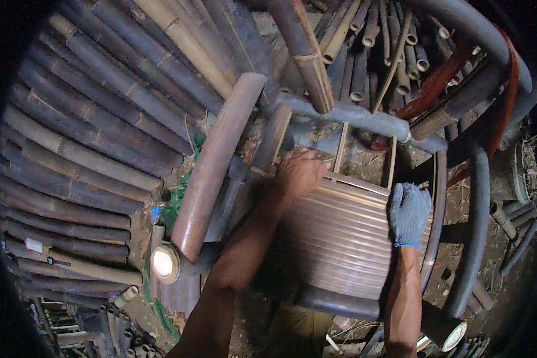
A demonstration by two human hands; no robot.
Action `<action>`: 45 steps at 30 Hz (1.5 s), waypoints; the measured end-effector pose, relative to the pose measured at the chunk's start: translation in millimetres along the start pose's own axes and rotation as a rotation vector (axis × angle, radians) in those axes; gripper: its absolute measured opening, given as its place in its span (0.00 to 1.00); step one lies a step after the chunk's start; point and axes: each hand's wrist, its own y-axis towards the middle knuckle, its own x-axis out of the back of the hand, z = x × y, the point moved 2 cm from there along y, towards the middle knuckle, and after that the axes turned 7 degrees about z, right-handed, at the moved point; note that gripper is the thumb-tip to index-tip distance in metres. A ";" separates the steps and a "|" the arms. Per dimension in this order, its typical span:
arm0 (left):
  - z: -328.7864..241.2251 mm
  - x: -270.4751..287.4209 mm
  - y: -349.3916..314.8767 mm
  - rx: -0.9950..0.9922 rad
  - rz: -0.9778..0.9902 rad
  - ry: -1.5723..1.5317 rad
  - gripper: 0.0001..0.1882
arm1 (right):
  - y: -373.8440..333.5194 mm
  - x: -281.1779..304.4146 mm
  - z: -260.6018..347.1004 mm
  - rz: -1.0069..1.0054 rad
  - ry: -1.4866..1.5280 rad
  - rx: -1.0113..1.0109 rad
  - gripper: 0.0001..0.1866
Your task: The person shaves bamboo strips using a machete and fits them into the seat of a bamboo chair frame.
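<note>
A bamboo chair frame with a seat of narrow brown bamboo slats (340,244) lies before me. My bare left hand (301,174) is at the far left end of the seat, its fingers bent over the end of the farthest bamboo slat (361,184). At that slat's right end, my right hand (409,215), in a blue-grey knit glove, has its fingers curled down over the edge; the fingertips are hidden. Beyond the slat, two thin bamboo strips (341,147) run to the thick far crossbar (352,119). A wide, smooth armrest (221,161) slopes along the left side.
Dark bamboo poles (95,125) lie in rows on the left. Cut bamboo tubes (370,42) are stacked at the far side. A curved dark pole (474,232) bounds the right, with reddish strands (510,89) hanging above it. Green netting (182,185) lies beside the armrest.
</note>
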 end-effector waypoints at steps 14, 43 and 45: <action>20.0 4.5 -27.8 -0.057 0.078 -0.089 0.13 | -1.9 5.7 5.1 0.090 0.111 0.133 0.18; -77.5 -28.0 3.5 -0.334 -0.142 0.087 0.11 | -6.9 17.3 38.4 0.266 0.155 -0.002 0.22; -87.7 -42.9 9.4 -0.280 0.062 0.077 0.12 | -13.9 11.0 45.8 0.146 0.105 -0.040 0.28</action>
